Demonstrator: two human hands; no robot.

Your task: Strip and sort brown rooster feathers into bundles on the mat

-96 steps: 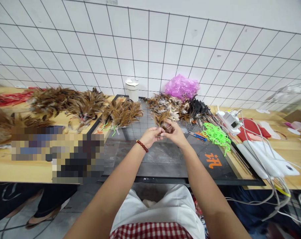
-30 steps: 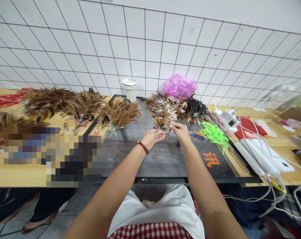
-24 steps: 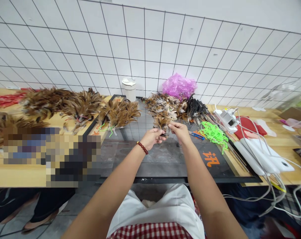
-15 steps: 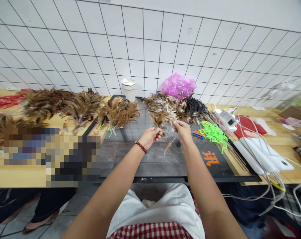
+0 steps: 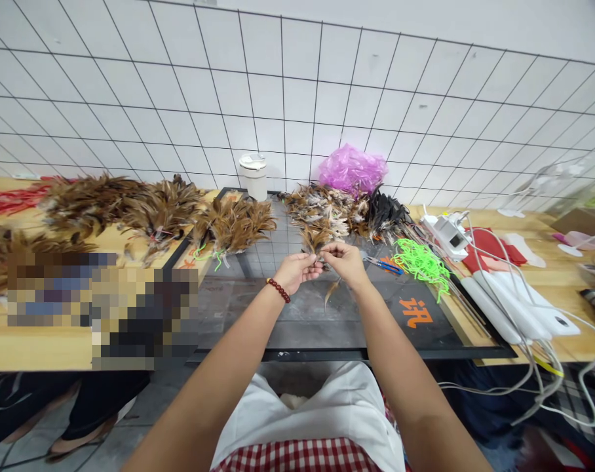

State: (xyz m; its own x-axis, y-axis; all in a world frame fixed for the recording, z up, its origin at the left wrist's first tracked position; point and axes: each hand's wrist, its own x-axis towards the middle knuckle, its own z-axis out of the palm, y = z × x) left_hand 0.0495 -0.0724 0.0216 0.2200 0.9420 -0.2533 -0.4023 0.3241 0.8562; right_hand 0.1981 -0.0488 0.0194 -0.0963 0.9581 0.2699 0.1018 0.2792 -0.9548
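Note:
My left hand, with a red bead bracelet on the wrist, is pinched shut on a small bunch of brown feathers above the dark glass table. My right hand is closed right beside it, fingertips on the same bunch, and a single thin feather hangs below it. Both hands meet just in front of the loose feather pile.
Tied brown feather bundles and more feathers lie to the left. Behind are a white cup and a pink plastic bag. Black feathers, blue scissors, green cords and white devices with cables lie to the right.
My right hand pulled apart from the left with a single feather, then came back to the bunch. The single feather now dangles below it.

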